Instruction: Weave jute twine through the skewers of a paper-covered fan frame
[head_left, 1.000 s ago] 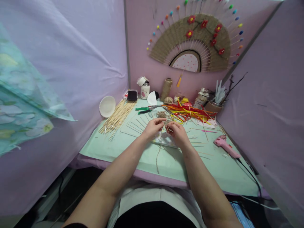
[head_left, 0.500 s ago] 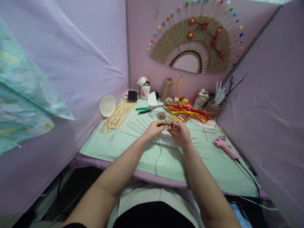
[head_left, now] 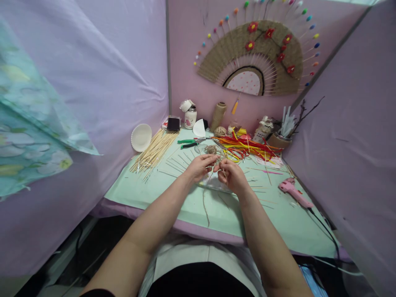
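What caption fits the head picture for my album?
Left hand and right hand handle twine below the flowered fan.

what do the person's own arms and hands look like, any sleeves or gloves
The left hand and right hand are ungloved, and both forearms are bare, with no watch or bracelet showing. A black sleeve edge shows on the left arm.
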### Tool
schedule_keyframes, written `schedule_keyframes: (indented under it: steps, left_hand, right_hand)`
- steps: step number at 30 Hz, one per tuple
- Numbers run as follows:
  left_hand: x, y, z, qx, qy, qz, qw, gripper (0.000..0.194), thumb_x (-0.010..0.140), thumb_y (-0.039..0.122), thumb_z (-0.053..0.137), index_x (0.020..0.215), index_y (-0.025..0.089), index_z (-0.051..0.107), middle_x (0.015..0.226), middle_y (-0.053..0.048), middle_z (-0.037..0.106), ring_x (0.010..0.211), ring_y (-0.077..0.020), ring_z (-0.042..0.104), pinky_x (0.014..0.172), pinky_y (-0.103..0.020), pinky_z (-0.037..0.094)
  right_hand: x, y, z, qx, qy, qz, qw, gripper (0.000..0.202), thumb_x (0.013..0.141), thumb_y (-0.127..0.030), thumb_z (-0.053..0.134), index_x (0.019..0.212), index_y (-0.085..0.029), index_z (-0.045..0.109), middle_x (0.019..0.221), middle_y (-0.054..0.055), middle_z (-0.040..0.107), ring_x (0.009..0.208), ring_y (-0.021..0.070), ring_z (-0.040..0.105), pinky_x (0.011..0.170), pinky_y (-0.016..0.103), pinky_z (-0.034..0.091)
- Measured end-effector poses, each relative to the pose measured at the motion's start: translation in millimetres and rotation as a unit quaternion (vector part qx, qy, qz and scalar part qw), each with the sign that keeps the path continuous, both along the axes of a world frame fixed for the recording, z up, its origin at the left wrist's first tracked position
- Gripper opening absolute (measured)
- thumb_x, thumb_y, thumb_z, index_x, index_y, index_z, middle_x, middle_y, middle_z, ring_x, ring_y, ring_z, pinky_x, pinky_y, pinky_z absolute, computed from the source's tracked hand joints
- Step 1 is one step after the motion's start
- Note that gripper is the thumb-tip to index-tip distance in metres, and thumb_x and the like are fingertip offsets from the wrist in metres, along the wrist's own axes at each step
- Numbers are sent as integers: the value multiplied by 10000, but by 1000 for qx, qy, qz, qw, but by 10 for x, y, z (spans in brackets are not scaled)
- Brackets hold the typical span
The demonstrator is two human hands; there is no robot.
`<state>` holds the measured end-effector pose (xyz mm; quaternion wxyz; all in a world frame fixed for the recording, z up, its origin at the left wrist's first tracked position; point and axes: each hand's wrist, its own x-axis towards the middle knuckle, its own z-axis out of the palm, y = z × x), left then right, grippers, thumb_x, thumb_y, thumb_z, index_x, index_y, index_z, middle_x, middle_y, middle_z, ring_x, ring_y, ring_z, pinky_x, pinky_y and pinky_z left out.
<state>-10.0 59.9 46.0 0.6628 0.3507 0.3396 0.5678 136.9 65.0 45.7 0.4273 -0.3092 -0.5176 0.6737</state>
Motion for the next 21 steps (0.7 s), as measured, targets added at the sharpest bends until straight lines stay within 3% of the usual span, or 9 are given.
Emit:
schedule_keyframes:
  steps: [3, 6, 9, 13, 17, 21]
  left_hand:
    - [-7, 5, 4, -14, -17, 33, 999, 262, 595, 273, 846, 762, 122, 713, 622, 15, 575, 563, -52, 472, 505, -195, 304]
    - [-27, 13, 15, -30, -50, 49, 997, 212, 649, 245, 813, 771, 121, 692, 639, 10, 597, 571, -49, 515, 522, -177, 355]
    - [-42, 14, 21, -49, -60, 31, 996, 214, 724, 289, 764, 830, 116, 696, 695, -22, 643, 603, -69, 576, 579, -191, 436]
    - [-30, 8, 9, -51, -41, 24, 998, 220, 715, 262, 780, 842, 106, 692, 706, -30, 658, 592, -72, 592, 559, -188, 437]
    - [-19, 20, -10, -40, -25, 39, 998, 237, 629, 132, 821, 814, 103, 677, 682, -15, 658, 533, -53, 550, 533, -185, 418]
    - [-55, 51, -7, -31, -59, 95, 993, 193, 668, 150, 801, 788, 114, 654, 689, -15, 667, 545, -49, 553, 533, -171, 413]
  right_hand:
    - [-6, -33, 14, -3, -42, 14, 999, 187, 702, -340, 597, 757, -227, 458, 591, -34, 644, 311, 40, 247, 361, 209, 132]
    - [-19, -68, 23, 3, -79, 40, 996, 232, 728, -399, 614, 790, -224, 474, 543, -46, 625, 297, 32, 208, 354, 199, 105]
    - [-34, -94, 17, 12, -101, 47, 994, 264, 748, -441, 631, 782, -222, 488, 512, -61, 598, 295, 32, 224, 349, 193, 120]
    - [-48, -94, -12, 26, -110, 42, 993, 269, 764, -454, 636, 756, -221, 501, 502, -66, 585, 293, 37, 239, 346, 195, 139]
    - [-44, -74, -39, 38, -119, 36, 992, 276, 762, -459, 653, 761, -218, 519, 516, -58, 595, 301, 43, 263, 349, 193, 153]
    - [1, -99, -30, 57, -118, 85, 988, 281, 764, -463, 685, 822, -209, 577, 591, -33, 653, 340, 49, 360, 374, 186, 234]
